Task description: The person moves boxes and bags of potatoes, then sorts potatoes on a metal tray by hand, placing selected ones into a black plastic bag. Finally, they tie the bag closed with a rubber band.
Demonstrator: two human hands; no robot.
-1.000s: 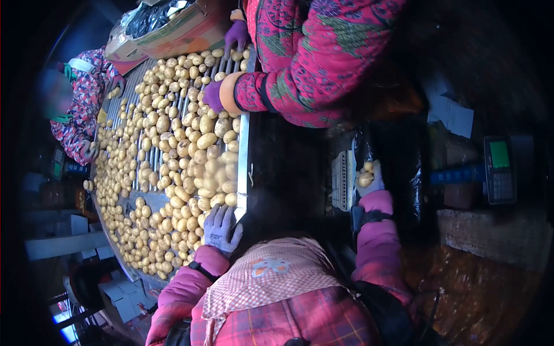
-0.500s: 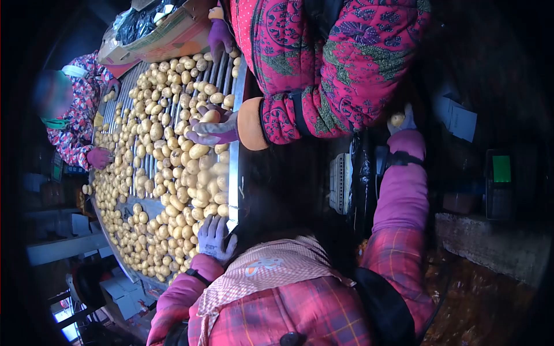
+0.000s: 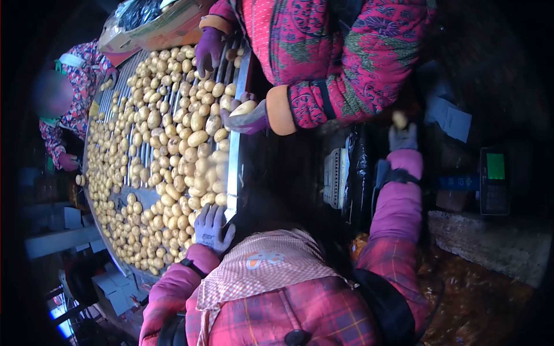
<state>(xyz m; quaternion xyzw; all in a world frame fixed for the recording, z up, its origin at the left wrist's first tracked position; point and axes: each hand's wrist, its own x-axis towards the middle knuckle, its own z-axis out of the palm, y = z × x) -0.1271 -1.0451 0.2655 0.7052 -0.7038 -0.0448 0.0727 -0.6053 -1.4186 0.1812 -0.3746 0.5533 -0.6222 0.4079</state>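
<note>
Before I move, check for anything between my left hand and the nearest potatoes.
Nothing visible is in the way. Your left hand rests at the table's edge, the nearest potatoes right by its fingertips. The co-worker's cupped hand is farther along that edge.

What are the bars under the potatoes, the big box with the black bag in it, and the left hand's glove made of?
Bars: probably smooth metal, from their grey shine.
Box: cardboard, by its dull, printed tan side.
Left hand's glove: looks like soft matte grey fabric, hugging each finger; I can't tell if it's rubber-coated.
</note>
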